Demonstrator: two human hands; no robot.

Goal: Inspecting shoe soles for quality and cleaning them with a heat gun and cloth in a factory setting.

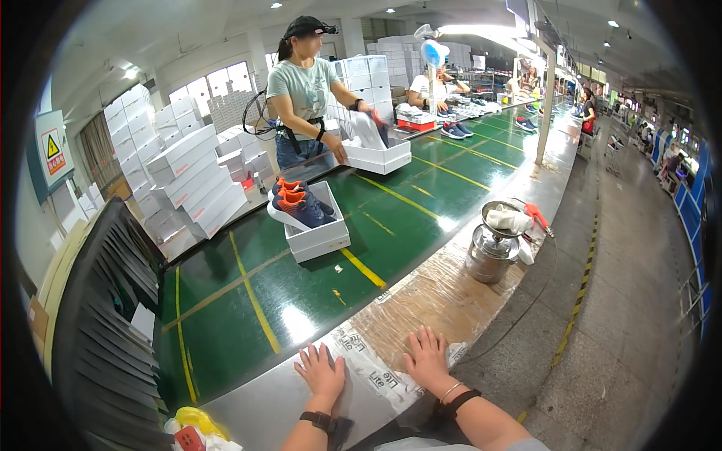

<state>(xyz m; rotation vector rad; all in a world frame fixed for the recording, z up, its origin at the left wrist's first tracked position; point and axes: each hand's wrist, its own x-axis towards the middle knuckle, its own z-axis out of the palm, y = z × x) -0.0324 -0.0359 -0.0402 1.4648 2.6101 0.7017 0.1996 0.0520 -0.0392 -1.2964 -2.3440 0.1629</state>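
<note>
My left hand lies flat on the metal edge of the bench, its fingers spread and nothing in them. To its right, my right hand rests palm down on the plastic-covered cardboard, also with fingers apart. Beyond them, on the green conveyor belt, stands an open white shoebox. A pair of navy sneakers with orange linings sits in it with white paper. Behind that, a co-worker handles white paper at another open white box.
A metal canister with a cloth and a red-handled air gun stands on the bench at right. White boxes are stacked at left, near dark strip curtains. A yellow bag lies at lower left. More sneakers sit farther along the belt.
</note>
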